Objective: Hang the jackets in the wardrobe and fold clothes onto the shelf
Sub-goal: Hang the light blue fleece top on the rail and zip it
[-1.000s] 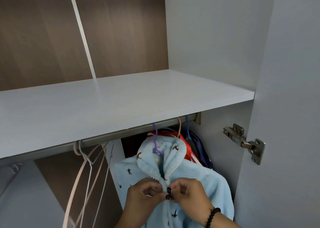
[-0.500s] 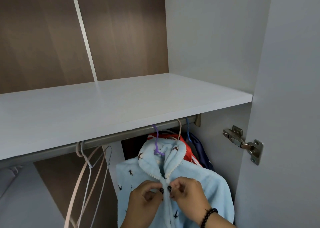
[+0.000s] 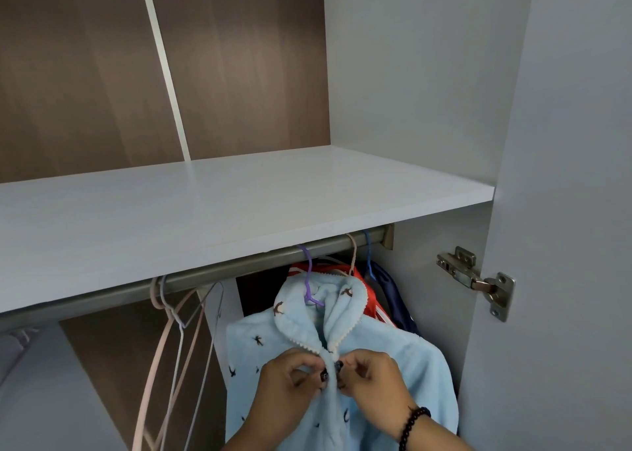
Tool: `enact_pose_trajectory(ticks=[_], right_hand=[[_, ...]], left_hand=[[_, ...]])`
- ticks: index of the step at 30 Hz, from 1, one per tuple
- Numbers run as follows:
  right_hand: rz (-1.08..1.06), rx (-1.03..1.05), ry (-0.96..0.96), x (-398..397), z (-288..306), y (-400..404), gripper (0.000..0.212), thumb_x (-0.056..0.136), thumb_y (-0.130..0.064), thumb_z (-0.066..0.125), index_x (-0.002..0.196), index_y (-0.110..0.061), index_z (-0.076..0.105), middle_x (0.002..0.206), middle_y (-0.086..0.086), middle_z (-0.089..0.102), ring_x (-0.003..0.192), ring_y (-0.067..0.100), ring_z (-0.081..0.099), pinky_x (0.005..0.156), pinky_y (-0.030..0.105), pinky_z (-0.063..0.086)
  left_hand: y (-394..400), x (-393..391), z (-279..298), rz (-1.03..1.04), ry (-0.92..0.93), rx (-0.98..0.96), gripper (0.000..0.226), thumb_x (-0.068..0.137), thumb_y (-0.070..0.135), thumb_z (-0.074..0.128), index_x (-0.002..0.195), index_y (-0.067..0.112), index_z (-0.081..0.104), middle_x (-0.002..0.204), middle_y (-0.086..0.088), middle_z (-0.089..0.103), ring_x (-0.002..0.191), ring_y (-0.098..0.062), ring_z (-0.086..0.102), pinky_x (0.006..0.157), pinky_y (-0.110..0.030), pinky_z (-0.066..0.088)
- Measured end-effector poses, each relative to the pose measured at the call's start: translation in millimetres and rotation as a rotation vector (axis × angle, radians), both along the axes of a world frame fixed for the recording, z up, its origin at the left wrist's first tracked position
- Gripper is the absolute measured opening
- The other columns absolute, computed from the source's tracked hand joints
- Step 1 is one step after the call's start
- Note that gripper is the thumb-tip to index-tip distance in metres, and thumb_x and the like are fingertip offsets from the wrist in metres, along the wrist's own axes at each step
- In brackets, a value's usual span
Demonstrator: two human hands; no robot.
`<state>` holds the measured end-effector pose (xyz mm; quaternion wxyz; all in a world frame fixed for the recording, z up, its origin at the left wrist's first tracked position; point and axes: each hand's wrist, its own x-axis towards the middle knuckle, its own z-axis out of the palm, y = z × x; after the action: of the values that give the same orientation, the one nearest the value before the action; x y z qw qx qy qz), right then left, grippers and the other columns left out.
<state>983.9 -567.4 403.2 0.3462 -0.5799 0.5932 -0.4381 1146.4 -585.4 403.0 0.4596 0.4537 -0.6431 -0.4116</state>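
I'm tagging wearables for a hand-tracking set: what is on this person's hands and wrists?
The right hand has a bracelet of round black beads at the wrist. The left hand shows no ring or band. Fingernails on both are painted dark. No sleeves reach either forearm.

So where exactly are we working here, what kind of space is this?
Most likely the inside of a bedroom wardrobe: a metal hanging rail under a white shelf, a light blue fleece jacket on a purple hanger, and a door hinge at right.
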Motion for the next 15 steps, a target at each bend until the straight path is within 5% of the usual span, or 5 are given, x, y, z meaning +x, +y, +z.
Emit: enact_pose_trajectory(ticks=[9,15], right_hand=[[0.006,0.113,-0.297,6.6,8.0,-2.8,0.034,0.091,-0.001,0.053,0.06,-0.008,0.065,0.061,0.005,0.064,0.063,0.014,0.065,0.071,0.032,0.06],[-0.046,0.151,-0.218,12.7,10.4,-5.2,0.018,0.08,-0.012,0.069,0.067,0.0,0.07,0.061,0.006,0.066,0.062,0.014,0.066,0.074,0.038,0.06]], left_hand=[[-4.2,-4.9,0.0,0.099,-0.08,-0.085,0.021,0.073,-0.003,0.078,0.068,0.015,0.068,0.057,-0.005,0.067,0.044,-0.01,0.06,0.05,-0.016,0.045],[-6.1,-5.9,-12.1,0.134,-0.127,0.001,0.019,0.077,0.002,0.074,0.073,0.019,0.066,0.06,0.009,0.065,0.054,-0.001,0.057,0.057,-0.015,0.046]])
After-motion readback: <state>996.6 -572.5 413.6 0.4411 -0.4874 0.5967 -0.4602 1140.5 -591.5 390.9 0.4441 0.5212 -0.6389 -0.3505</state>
